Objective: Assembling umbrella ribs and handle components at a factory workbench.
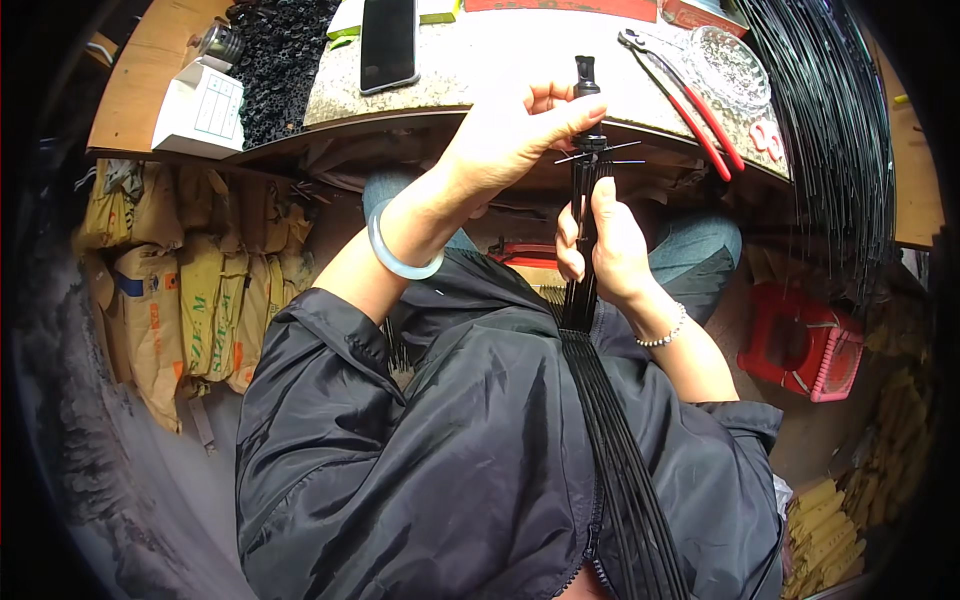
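An umbrella frame (622, 455) made of thin black ribs runs from my chest up toward the table edge. At its top is a black plastic collar (592, 143) with a narrower shaft end (586, 72) above it. Thin wire ends (628, 146) stick out sideways just below the collar. With thumb and fingers closed, my left hand (545, 120) grips the shaft just above the collar; some fingertips are hidden behind it. Lower down, my right hand (612, 240) is wrapped round the ribs, its thumb pointing up along them.
On the table lie red-handled cutting pliers (690, 110), a glass dish (728, 68), a phone (389, 45), a white box (200, 110) and a heap of small black parts (280, 75). Long black rods (825, 130) hang over the right side. Beneath are yellow sacks (150, 320) and a red basket (800, 345).
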Tool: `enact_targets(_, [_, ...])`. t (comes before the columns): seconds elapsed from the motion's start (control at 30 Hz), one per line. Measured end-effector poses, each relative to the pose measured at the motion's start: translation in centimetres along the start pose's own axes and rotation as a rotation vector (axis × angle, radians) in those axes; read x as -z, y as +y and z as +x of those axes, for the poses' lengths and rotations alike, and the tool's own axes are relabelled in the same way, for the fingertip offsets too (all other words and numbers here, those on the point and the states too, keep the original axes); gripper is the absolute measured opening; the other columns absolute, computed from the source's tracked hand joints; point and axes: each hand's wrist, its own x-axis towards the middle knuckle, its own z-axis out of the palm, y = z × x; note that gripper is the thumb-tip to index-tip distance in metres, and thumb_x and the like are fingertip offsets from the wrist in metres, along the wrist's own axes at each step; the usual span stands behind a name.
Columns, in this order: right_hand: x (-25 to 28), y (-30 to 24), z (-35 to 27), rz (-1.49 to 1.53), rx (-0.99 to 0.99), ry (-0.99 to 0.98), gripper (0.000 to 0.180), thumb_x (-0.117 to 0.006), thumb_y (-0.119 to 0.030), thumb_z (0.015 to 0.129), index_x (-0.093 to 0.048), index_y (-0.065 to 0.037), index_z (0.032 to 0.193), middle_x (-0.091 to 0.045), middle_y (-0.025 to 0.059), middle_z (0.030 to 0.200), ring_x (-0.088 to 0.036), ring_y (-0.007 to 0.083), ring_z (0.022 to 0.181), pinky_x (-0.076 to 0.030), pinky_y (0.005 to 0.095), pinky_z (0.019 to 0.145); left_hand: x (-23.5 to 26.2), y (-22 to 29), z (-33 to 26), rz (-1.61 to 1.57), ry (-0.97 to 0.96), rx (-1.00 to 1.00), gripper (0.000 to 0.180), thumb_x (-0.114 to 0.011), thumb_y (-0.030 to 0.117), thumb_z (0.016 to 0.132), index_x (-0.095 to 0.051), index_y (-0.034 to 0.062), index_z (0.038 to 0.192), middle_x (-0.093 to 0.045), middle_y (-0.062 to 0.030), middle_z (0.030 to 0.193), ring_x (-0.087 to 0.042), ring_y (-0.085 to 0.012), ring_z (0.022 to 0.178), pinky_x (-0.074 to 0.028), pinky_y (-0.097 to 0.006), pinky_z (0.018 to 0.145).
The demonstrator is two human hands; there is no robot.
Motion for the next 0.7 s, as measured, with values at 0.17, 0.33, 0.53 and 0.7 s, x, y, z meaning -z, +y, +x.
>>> enact_targets(0.17, [-0.1, -0.1, 0.0, 0.007, 0.007, 0.0, 0.062, -0.025, -0.057, 0.092, -0.049, -0.005, 0.069, -0.046, 0.0034, 0.047, -0.041, 0.0093, 0.038, -0.033, 0.0216, 0.039, 0.4, 0.2, 0.0, -0.006, -0.09, 0.028, 0.03, -0.056, 0.024, 0.09, -0.059, -0.0006, 0.106, -0.064, -0.0057, 0.093, -0.06, -0.0082, 0.082, -0.048, -0.019, 0.073])
enact_targets(0.33, [-0.1, -0.2, 0.0, -0.011, 0.001, 0.018, 0.062, -0.025, -0.056, 0.093, -0.049, -0.005, 0.069, -0.046, 0.0036, 0.047, -0.041, 0.0094, 0.038, -0.033, 0.0216, 0.039, 0.4, 0.3, -0.6, -0.06, -0.205, 0.142, 0.031, -0.05, 0.023, 0.093, -0.056, -0.0015, 0.112, -0.063, -0.0098, 0.1, -0.061, -0.0111, 0.088, -0.05, -0.019, 0.073])
enact_targets(0.53, [-0.1, -0.1, 0.0, 0.011, 0.021, -0.004, 0.062, -0.025, -0.057, 0.092, -0.049, -0.005, 0.069, -0.046, 0.0038, 0.047, -0.041, 0.0096, 0.038, -0.033, 0.0216, 0.039, 0.8, -0.1, -0.6, -0.1, -0.232, 0.118, 0.03, -0.05, 0.023, 0.093, -0.056, -0.0007, 0.11, -0.062, -0.009, 0.099, -0.061, -0.0133, 0.09, -0.051, -0.023, 0.075])
enact_targets(0.7, [0.0, -0.3, -0.2, 0.015, 0.022, -0.017, 0.063, -0.026, -0.057, 0.092, -0.049, -0.004, 0.069, -0.046, 0.004, 0.047, -0.041, 0.01, 0.038, -0.034, 0.0217, 0.039, 0.9, -0.7, -0.5, -0.186, -0.276, 0.107, 0.029, -0.049, 0.022, 0.093, -0.054, -0.0003, 0.112, -0.061, -0.0111, 0.101, -0.06, -0.0174, 0.095, -0.051, -0.029, 0.079])
